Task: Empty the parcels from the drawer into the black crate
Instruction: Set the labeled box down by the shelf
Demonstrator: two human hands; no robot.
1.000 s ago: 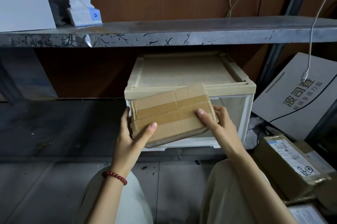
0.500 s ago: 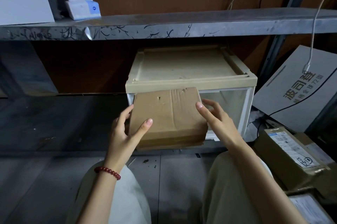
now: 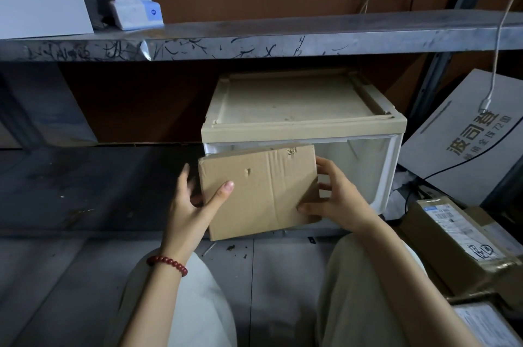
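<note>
Head view gives you the metal shelf (image 3: 283, 35) running across, well above your left hand (image 3: 189, 205) and right hand (image 3: 339, 199), its front edge scratched. Just behind both hands sits the drawer unit (image 3: 302, 109), beige on top with a white frame; you cannot tell from here whether its drawer is pulled out. To the right of your right hand a big white carton (image 3: 458, 148) with dark printed characters leans tilted. Below the carton, beside your right forearm, lies a brown labelled parcel (image 3: 458, 239).

Between your hands is the cardboard parcel (image 3: 260, 191), broad face toward you and right side a little higher, covering the left part of the unit's front. Your left hand grips its left edge, thumb across the face and fingers behind. Your right hand holds the right edge, thumb at the lower right corner and fingers round the side. A red bead bracelet (image 3: 167, 262) circles your left wrist.
</note>
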